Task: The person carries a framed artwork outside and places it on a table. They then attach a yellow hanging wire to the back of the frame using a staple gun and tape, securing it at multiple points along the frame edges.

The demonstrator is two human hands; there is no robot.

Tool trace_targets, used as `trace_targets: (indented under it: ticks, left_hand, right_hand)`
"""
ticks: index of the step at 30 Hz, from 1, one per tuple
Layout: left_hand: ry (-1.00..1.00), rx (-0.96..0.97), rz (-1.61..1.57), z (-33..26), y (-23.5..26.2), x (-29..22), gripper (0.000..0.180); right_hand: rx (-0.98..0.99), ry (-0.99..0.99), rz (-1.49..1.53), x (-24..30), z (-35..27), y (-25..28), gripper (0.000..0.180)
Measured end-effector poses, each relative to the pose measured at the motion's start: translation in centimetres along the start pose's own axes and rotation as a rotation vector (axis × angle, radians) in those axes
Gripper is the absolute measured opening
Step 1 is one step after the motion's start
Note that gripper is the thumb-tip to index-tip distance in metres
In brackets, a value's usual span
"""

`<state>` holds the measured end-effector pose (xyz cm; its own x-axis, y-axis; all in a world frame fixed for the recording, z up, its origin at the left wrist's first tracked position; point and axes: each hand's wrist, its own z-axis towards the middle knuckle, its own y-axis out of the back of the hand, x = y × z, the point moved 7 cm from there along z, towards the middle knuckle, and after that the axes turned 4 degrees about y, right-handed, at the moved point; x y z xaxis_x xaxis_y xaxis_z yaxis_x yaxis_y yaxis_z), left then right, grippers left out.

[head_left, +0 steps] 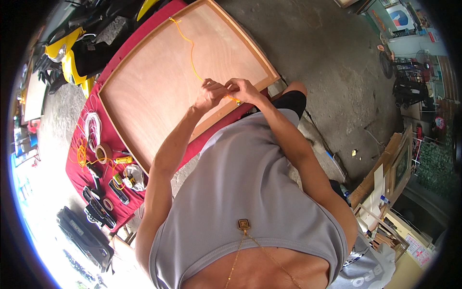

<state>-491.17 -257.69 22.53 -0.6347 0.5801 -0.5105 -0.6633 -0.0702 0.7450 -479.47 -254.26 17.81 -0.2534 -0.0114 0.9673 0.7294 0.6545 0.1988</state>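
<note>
Both hands meet at the near edge of the board (178, 82). Left hand (210, 94) and right hand (244, 90) pinch the orange cord (191, 55). Its far end looks fixed; the near end seems unfinished.

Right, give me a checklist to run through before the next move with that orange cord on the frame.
1. Both hands on the cord: left hand and right hand meet at the orange cord by the near rail. Ok.
2. Far cord end fixed at the top corner: cannot tell.
3. Cord lies loose across the wooden frame back, not taut. Not ok.
4. Frame fully on the red-covered table: near corner overhangs. Not ok.
5. Tape roll within reach on the table: ok.
</note>
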Motion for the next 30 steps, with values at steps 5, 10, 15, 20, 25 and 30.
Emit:
trace_targets:
  ticks: [5, 10, 15, 20, 25, 30]
  left_hand:
    - [0.02, -0.097, 0.15, 0.6, 1.4, -1.7, 0.015]
    - [0.194, -0.012, 0.139, -1.7, 0.1, -1.8, 0.033]
    - [0.203, -0.014, 0.122, -2.4, -1.6, -0.6, 0.011]
    - [0.467, -0.028, -0.191, -1.7, -0.6, 2.3, 0.02]
    - [0.451, 0.038, -0.293, -1.2, 0.9, 1.7, 0.034]
    - [0.519, 0.123, -0.317, -0.6, 0.5, 2.3, 0.036]
  right_hand:
    - [-0.051, -0.047, 0.329, -3.9, -0.5, -0.6, 0.027]
    - [-0.09, -0.208, 0.329, -3.4, -0.8, -0.9, 0.029]
    - [-0.084, -0.234, 0.379, -3.1, -0.8, -1.5, 0.027]
    - [-0.129, -0.15, 0.536, -6.0, -0.7, -1.2, 0.022]
    - [-0.125, 0.191, -0.015, -3.9, -0.5, -1.9, 0.014]
    - [-0.163, 0.25, -0.312, 0.2, -1.1, -1.1, 0.021]
